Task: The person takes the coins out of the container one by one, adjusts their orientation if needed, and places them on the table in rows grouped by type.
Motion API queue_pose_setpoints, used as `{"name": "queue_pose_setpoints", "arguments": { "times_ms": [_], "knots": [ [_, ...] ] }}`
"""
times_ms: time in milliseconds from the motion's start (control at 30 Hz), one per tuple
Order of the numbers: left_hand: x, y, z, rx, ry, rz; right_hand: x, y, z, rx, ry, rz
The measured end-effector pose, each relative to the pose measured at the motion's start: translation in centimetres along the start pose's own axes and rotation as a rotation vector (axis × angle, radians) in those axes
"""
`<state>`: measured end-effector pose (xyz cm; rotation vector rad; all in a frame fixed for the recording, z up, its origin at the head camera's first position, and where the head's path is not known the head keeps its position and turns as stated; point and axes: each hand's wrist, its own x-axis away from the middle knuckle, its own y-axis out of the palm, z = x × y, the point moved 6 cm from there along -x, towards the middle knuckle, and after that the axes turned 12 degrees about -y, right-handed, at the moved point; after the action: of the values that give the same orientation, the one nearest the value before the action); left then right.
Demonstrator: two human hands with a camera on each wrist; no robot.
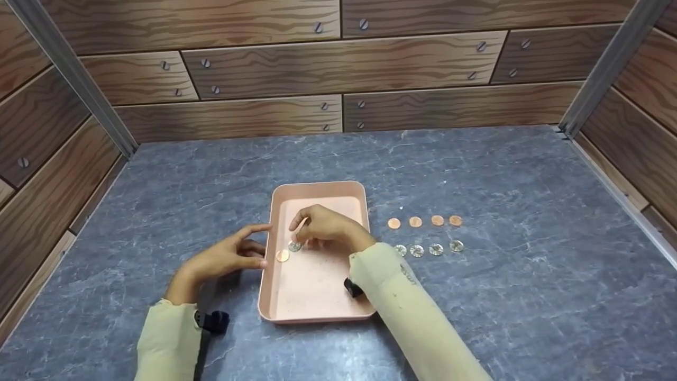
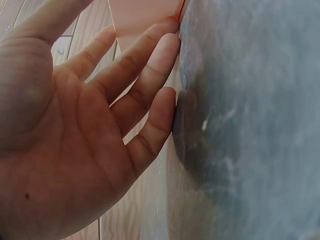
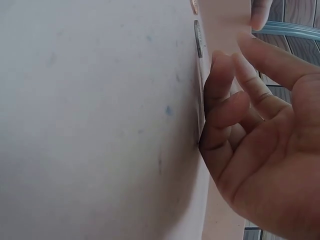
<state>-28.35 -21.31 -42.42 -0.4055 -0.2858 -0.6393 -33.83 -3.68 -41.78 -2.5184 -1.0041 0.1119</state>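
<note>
A shallow pink tray (image 1: 317, 312) lies on the table, with a copper-coloured coin (image 1: 282, 256) and a silver coin (image 1: 294, 246) on its floor near the left wall. My right hand (image 1: 328, 225) reaches into the tray from the right, its fingers bent and a fingertip right at the silver coin. In the right wrist view this silver coin (image 3: 198, 39) lies flat just beyond the fingertips, and nothing shows between finger and thumb. My left hand (image 1: 222, 256) stays outside, thumb and forefinger spread against the tray's left wall. Its palm (image 2: 70, 140) holds nothing.
Right of the tray, several copper-coloured coins (image 1: 415, 222) form a row on the blue-grey marbled table (image 1: 529, 296). Nearer me runs a row of several silver coins (image 1: 436, 250), its left end close by the right sleeve (image 1: 407, 296). Wood-patterned walls (image 1: 338, 69) enclose the table.
</note>
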Motion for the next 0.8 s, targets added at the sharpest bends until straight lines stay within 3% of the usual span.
{"name": "queue_pose_setpoints", "arguments": {
  "times_ms": [333,800],
  "knots": [
    [0.04,0.03,0.07,0.005,0.002,-0.001,-0.45,0.42,0.08,0.13,-0.029,-0.012],
    [0.02,0.07,-0.01,0.005,0.003,0.002,-0.43,0.73,0.07,0.3,-0.004,-0.044]
  ]
}}
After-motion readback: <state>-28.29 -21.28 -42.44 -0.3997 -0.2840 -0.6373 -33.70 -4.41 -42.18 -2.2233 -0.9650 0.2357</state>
